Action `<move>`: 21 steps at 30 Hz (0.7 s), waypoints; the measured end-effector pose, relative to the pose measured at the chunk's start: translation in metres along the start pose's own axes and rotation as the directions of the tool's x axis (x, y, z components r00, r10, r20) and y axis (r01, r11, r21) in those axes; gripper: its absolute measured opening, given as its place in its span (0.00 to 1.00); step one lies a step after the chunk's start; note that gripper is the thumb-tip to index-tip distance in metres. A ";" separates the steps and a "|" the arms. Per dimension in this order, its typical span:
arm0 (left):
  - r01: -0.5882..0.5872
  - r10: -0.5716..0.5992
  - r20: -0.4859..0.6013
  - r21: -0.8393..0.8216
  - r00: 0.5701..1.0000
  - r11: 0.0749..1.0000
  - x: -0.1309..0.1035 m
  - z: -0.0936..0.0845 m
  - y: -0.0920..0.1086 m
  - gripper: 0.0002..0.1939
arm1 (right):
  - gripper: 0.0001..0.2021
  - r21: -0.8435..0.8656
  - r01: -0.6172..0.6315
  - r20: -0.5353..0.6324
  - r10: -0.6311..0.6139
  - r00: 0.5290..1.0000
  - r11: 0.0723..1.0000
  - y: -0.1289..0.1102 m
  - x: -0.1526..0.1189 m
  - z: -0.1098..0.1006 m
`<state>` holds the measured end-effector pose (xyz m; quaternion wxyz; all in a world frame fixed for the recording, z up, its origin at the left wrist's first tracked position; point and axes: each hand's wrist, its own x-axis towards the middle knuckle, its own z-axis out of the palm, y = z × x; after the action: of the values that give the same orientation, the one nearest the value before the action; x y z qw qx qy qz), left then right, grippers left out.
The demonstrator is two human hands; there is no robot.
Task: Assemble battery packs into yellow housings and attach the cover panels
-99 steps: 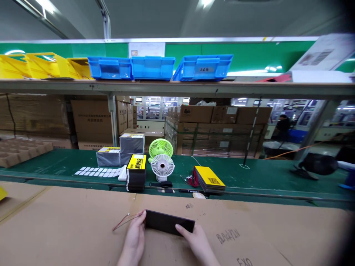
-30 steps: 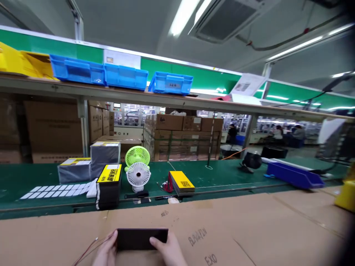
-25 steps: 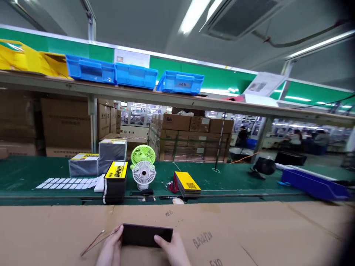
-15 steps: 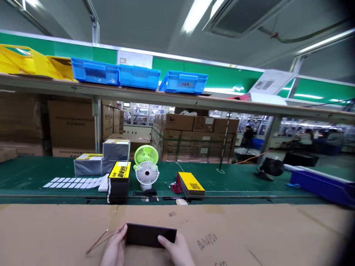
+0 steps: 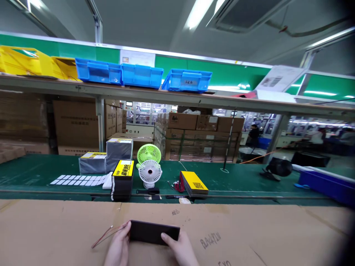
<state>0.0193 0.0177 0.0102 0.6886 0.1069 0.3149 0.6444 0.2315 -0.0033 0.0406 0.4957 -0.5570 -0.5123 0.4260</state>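
Observation:
Over the cardboard sheet (image 5: 69, 229) I hold a flat, black rectangular panel (image 5: 149, 232) between both hands. My left hand (image 5: 119, 244) is closed on its left end, where thin red and dark wires (image 5: 103, 237) trail out to the left, ending in a small white plug. At the right end, my right hand (image 5: 180, 246) grips it with the thumb lying on the upper face. The fingers beneath the panel are hidden.
Behind the cardboard, a green bench holds a stack of black and yellow boxes (image 5: 122, 181), a white fan (image 5: 150, 171), a green fan (image 5: 146, 153), yellow cards (image 5: 194, 181), white stickers (image 5: 77, 180) and a blue bin (image 5: 325, 184). Above runs a shelf with blue trays (image 5: 187, 80).
The whole view has shifted slightly, so the bench and hands appear a little further right. Both hands keep the same hold on the black panel.

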 end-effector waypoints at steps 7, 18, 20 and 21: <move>-0.035 0.035 -0.011 0.016 0.999 0.999 -0.002 0.002 0.000 0.05 | 0.21 -0.024 0.024 0.026 -0.023 0.999 0.999 0.005 0.003 -0.002; -0.045 0.046 -0.017 0.022 0.999 0.999 -0.005 0.005 0.002 0.04 | 0.21 0.009 0.045 0.008 -0.046 0.999 0.999 0.011 0.004 -0.001; -0.045 0.045 -0.009 0.022 0.999 0.999 -0.002 0.003 0.001 0.05 | 0.20 0.005 0.049 0.023 -0.049 0.999 0.999 0.011 0.005 -0.001; -0.044 0.044 -0.010 0.022 0.999 0.999 -0.002 0.002 0.001 0.05 | 0.20 0.005 0.051 0.022 -0.052 0.998 0.999 0.011 0.005 -0.001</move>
<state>0.0201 0.0168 0.0129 0.6716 0.1182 0.3230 0.6562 0.2350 0.0017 0.0303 0.5021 -0.5378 -0.5310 0.4204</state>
